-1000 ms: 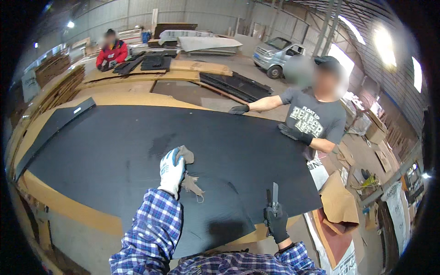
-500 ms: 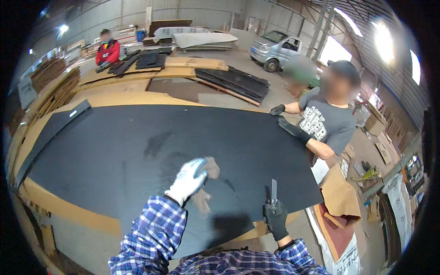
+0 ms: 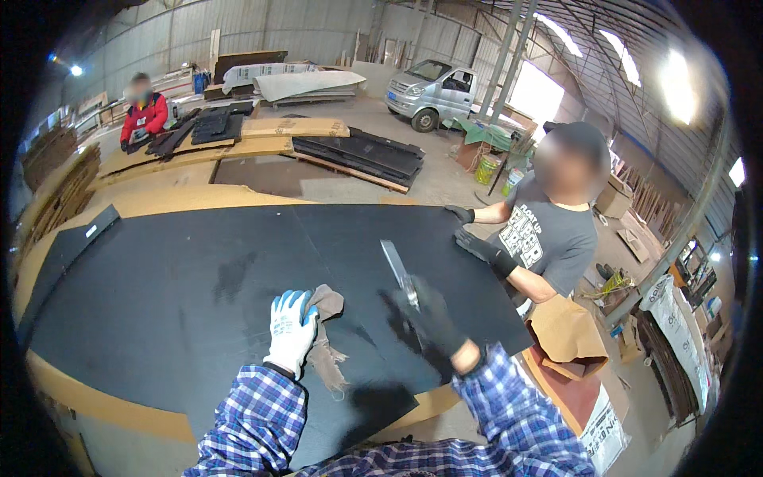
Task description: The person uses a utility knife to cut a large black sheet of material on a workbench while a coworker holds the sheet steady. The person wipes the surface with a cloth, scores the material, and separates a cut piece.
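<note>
My left hand, in a white-and-blue glove, grips a crumpled grey-brown rag resting on a large black sheet. To its right, my right hand, black-gloved and somewhat blurred, is closed on a flat metal blade tool, which points up and to the left over the sheet. A co-worker's black-gloved hands lie at the sheet's far right edge. A narrow black strip lies along the sheet's left part. Tan board shows under the sheet.
A co-worker in grey stands at the right; another in red is behind stacked boards. Folded brown paper, wrapped panels, a steel post and a silver van are also in view.
My right hand has swung up and left with the blade over the sheet. My left hand and rag shifted right, then back left. The view has turned, moving the background left and down.
</note>
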A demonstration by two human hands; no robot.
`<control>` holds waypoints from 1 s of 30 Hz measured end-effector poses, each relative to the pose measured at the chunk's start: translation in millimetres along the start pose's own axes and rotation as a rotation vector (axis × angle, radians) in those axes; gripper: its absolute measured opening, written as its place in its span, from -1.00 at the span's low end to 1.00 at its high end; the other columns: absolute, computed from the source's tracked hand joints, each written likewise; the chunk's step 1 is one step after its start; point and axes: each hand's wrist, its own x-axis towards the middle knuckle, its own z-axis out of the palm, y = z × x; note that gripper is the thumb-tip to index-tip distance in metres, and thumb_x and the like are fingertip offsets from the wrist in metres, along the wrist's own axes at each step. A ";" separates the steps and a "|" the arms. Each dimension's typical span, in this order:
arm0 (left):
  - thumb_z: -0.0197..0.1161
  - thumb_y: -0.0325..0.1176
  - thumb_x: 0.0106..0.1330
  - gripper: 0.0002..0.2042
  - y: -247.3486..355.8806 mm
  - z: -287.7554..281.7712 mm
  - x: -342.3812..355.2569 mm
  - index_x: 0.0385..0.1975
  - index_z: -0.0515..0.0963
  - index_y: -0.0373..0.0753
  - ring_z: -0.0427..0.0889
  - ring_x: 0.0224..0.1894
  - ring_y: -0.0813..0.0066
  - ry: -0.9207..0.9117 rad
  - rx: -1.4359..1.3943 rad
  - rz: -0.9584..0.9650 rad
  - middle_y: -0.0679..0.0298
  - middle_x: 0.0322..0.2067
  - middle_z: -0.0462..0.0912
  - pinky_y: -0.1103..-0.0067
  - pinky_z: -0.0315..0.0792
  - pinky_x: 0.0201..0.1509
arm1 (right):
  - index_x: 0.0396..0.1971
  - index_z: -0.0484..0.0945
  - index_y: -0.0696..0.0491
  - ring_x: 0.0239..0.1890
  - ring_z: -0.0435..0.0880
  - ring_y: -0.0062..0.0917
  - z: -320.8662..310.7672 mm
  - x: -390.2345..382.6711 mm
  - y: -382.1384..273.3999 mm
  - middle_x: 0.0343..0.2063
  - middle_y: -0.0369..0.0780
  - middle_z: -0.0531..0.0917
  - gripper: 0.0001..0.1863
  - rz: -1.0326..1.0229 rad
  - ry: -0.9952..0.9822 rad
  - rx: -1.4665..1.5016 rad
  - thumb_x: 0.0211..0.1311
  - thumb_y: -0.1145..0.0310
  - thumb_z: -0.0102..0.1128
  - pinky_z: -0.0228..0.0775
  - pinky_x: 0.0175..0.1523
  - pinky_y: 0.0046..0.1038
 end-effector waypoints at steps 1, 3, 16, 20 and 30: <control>0.20 -0.25 0.28 -0.64 -4.7 -1.3 2.8 0.03 0.54 -0.25 0.44 0.17 0.07 -0.020 -0.055 -0.044 0.09 0.02 0.57 0.19 0.16 0.35 | -0.02 0.44 0.10 -0.54 0.56 -0.60 0.0 38.7 -4.1 -0.45 -0.25 0.57 -0.67 0.009 0.033 0.053 0.39 0.19 0.16 0.39 -0.44 -0.50; 0.21 -0.23 0.30 -0.62 -9.3 -2.5 4.5 0.06 0.53 -0.25 0.42 0.20 0.01 -0.082 -0.072 -0.046 0.07 0.05 0.55 0.19 0.16 0.38 | -0.14 0.43 0.10 -0.64 0.52 -0.60 -6.4 112.4 -12.8 -0.53 -0.26 0.55 -0.75 0.102 0.018 0.000 0.38 0.24 0.18 0.38 -0.54 -0.46; 0.21 -0.17 0.29 -0.60 -4.5 3.1 0.8 0.05 0.52 -0.25 0.41 0.24 0.08 -0.114 -0.059 -0.083 0.08 0.07 0.54 0.18 0.14 0.40 | 0.13 0.44 0.11 -0.27 0.68 -0.29 38.2 26.0 -10.2 -0.22 -0.08 0.66 -0.57 -0.154 -0.183 -0.190 0.32 0.28 0.19 0.50 -0.16 -0.39; 0.22 -0.20 0.27 -0.63 5.1 2.0 -1.8 -0.01 0.53 -0.28 0.45 0.15 0.03 -0.087 -0.020 -0.048 0.05 0.01 0.56 0.23 0.22 0.30 | 0.16 0.45 0.08 -0.25 0.67 -0.38 38.7 5.9 15.0 -0.30 -0.17 0.64 -0.56 -0.024 0.017 0.089 0.33 0.29 0.22 0.50 -0.13 -0.32; 0.52 0.02 0.05 0.12 20.2 -6.5 -5.2 0.51 -0.15 -0.10 -0.01 0.49 0.00 -0.053 -1.042 -0.192 0.00 0.46 -0.05 0.20 -0.09 0.54 | 0.41 0.19 0.11 -0.36 0.42 -0.70 37.4 92.8 17.6 -0.38 -0.36 0.47 -0.24 0.125 -0.097 0.334 0.27 0.29 0.33 0.34 -0.20 -0.64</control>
